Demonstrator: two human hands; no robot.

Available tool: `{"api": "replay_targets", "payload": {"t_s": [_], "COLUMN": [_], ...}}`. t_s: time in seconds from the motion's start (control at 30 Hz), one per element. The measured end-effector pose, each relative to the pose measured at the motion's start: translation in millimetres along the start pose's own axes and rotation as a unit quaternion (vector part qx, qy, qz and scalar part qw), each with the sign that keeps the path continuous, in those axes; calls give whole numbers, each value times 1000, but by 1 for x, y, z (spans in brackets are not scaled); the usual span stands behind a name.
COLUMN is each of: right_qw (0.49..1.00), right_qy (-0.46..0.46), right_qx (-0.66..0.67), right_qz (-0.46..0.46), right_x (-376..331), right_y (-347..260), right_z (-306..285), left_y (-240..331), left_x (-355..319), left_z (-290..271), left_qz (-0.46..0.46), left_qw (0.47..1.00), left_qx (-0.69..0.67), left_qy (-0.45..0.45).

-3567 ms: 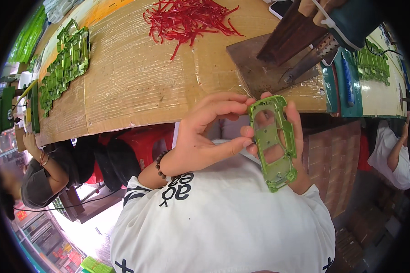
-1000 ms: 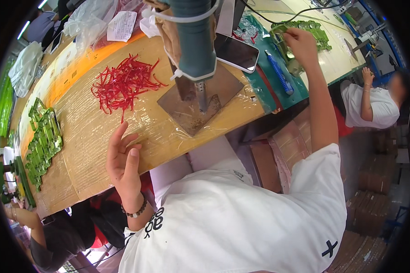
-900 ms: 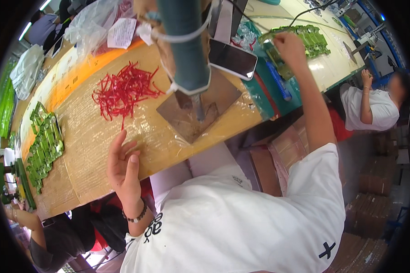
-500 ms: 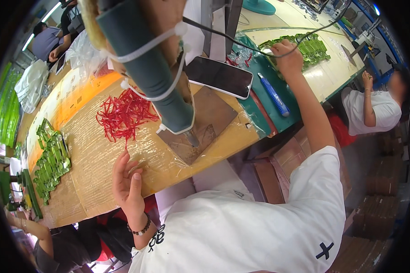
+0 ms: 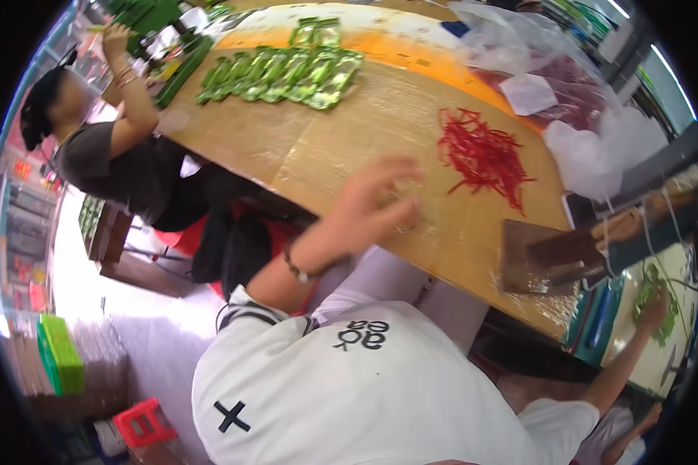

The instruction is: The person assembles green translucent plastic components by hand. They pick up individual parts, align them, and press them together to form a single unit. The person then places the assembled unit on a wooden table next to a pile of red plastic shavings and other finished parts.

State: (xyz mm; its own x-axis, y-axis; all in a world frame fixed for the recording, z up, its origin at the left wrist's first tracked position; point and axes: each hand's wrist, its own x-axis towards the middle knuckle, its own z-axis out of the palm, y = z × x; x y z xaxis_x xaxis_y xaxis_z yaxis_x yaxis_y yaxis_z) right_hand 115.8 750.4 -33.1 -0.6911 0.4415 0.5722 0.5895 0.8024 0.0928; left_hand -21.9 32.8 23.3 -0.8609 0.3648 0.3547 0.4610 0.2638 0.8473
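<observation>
My left hand (image 5: 376, 203), somewhat blurred, hovers over the near edge of the cardboard-covered table (image 5: 287, 132). Its thumb and fingers are apart and nothing shows between them. To its right lies a loose heap of thin red strips (image 5: 485, 159). Rows of shiny green packets or clips (image 5: 287, 74) lie farther off to the left. My right hand (image 5: 657, 310) is at the far right, over more green pieces (image 5: 645, 298); its fingers are too small and smeared to read. A dark tool with a wooden part (image 5: 636, 232) stands over a brown plate (image 5: 531, 256).
A co-worker (image 5: 108, 155) sits at the left by a green machine (image 5: 143, 19). Clear plastic bags (image 5: 589, 147) lie at the back right. A blue cutter (image 5: 601, 322) rests on a green mat near the right arm. Stacked boxes (image 5: 77, 356) stand at lower left.
The view has swung left, so the table's things sit farther right in it. My left hand stays open, now raised beside the red strips; my right hand remains by the green pieces.
</observation>
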Motion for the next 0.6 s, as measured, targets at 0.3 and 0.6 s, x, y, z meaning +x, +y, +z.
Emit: {"api": "replay_targets", "payload": {"t_s": [0.3,0.6], "right_qw": [895,635], "right_qy": [-266,-431], "right_qx": [337,569], "right_qz": [121,-294], "right_x": [-212,-199], "right_y": [-55,-313], "right_z": [-251,-276], "left_y": [-203,-225], "left_x": [124,172], "left_z": [-292,-282], "left_qz": [-210,-260], "left_qw": [785,846], "left_qx": [524,447], "left_qy": [254,128]}}
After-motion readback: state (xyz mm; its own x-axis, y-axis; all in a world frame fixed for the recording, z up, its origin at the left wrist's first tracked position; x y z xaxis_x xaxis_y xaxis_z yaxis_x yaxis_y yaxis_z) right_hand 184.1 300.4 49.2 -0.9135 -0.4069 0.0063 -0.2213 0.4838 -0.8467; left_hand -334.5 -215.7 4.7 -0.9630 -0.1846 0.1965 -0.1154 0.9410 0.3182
